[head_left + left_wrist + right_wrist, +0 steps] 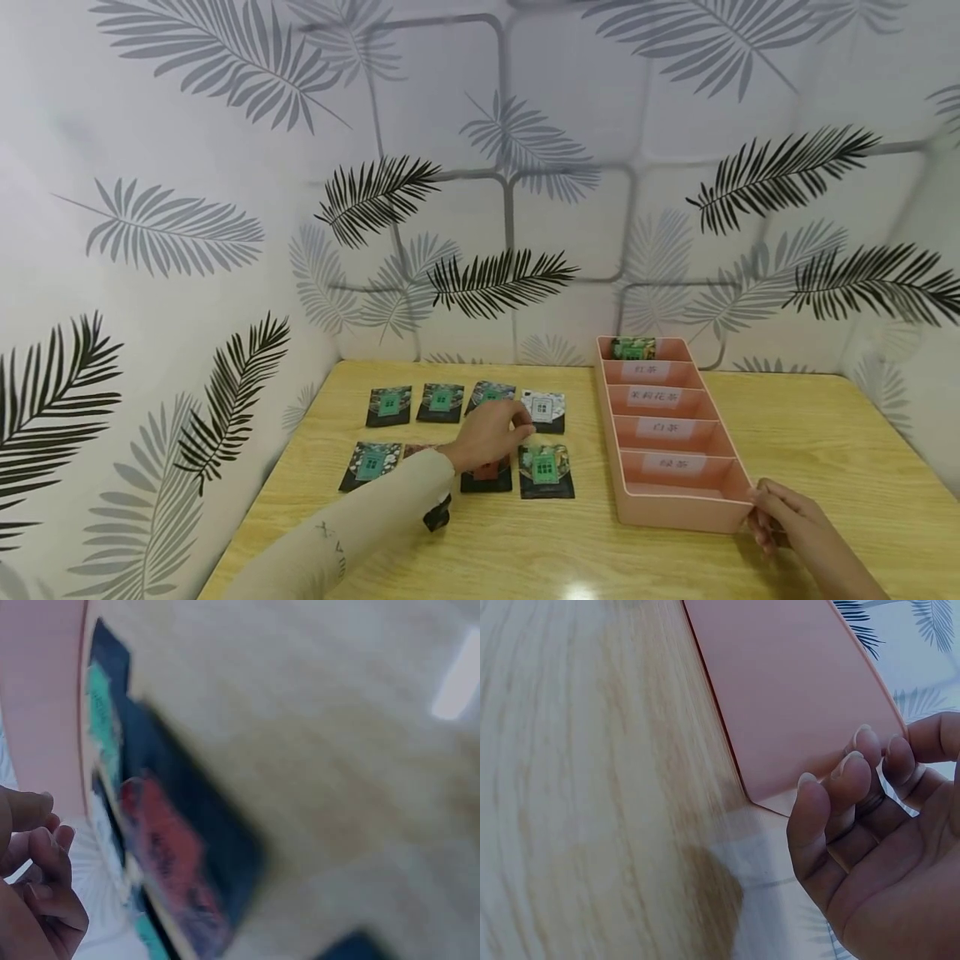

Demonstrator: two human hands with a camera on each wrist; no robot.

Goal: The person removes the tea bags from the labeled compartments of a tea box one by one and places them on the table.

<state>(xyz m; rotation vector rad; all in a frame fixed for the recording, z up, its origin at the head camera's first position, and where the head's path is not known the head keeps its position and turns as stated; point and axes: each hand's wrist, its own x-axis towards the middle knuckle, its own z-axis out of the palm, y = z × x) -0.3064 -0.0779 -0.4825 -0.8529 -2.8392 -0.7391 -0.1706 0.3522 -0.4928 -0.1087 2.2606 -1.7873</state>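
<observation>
My left hand (491,435) is above the rows of tea packets, its fingers loosely curled with nothing visible between them. Nearest to its fingertips is a black-and-white tea packet (551,408) in the back row. In front of it lies a green-labelled packet (545,472), and below the hand a red-labelled packet (169,844). On the right, my right hand (786,518) holds the near right corner of a pink compartment box (678,510) by its rim. The right wrist view shows thumb and finger at that edge, the other fingers (810,806) bent beside the wall.
More green-labelled packets (389,405) lie at the left of the back row. A teal-labelled packet (369,465) is front left; the sleeve (375,525) partly covers a packet beside it. The box's labelled dividers (656,397) run front to back, with one packet (632,348) in the rearmost compartment.
</observation>
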